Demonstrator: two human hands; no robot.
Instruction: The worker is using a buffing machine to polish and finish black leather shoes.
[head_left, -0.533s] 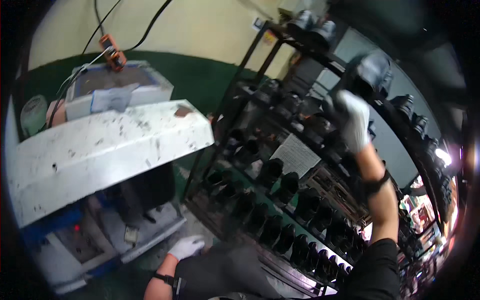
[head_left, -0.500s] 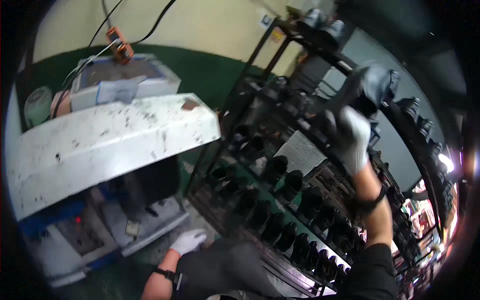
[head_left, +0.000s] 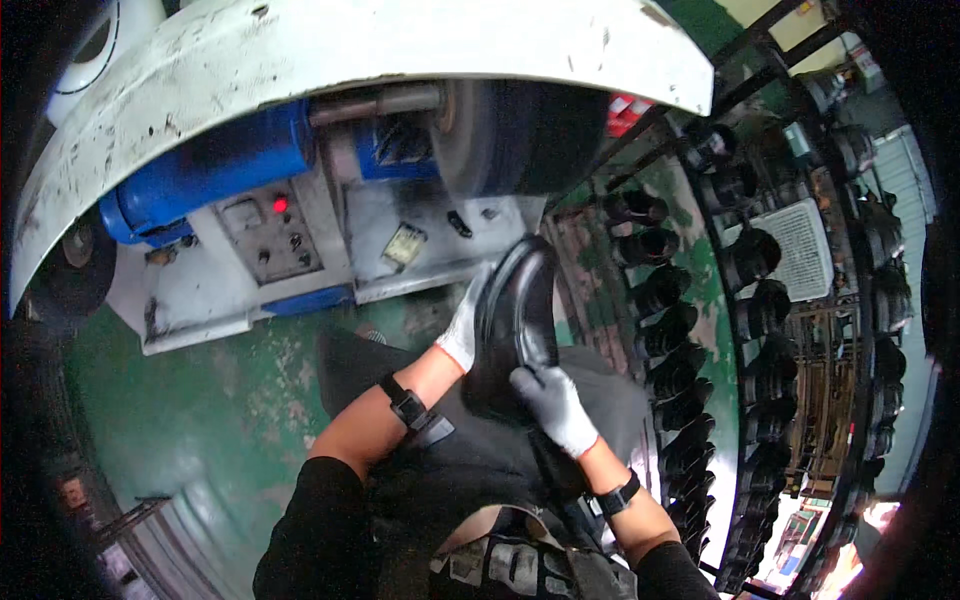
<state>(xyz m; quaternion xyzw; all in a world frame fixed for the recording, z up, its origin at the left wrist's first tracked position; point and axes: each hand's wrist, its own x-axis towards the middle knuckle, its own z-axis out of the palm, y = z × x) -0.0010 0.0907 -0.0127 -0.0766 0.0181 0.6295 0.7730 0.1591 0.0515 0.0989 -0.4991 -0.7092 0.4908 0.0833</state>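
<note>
A black leather shoe (head_left: 519, 312) is held between my two gloved hands, over my lap, its rounded toe pointing up the picture toward the machine. Along the shoe's left side lies my left hand (head_left: 462, 330), closed on it with the fingers mostly hidden behind the shoe. My right hand (head_left: 560, 408), in a white glove with a darkened thumb area, grips the shoe's rear end from the right. Just beyond the toe is a large dark wheel (head_left: 520, 140) on the machine, its surface blurred; the shoe appears apart from it.
A white machine hood (head_left: 400, 38) arches above the wheel. Beneath it are a blue motor (head_left: 225, 180), a control panel (head_left: 268, 240) with a lit red light, and a ledge holding a small yellowish block (head_left: 404, 245). Racks of black shoes (head_left: 662, 290) stand close on my right.
My view has turned from the rack toward the machine. My right hand has come down from the upper shelf with the shoe, and my left hand has joined it on the shoe.
</note>
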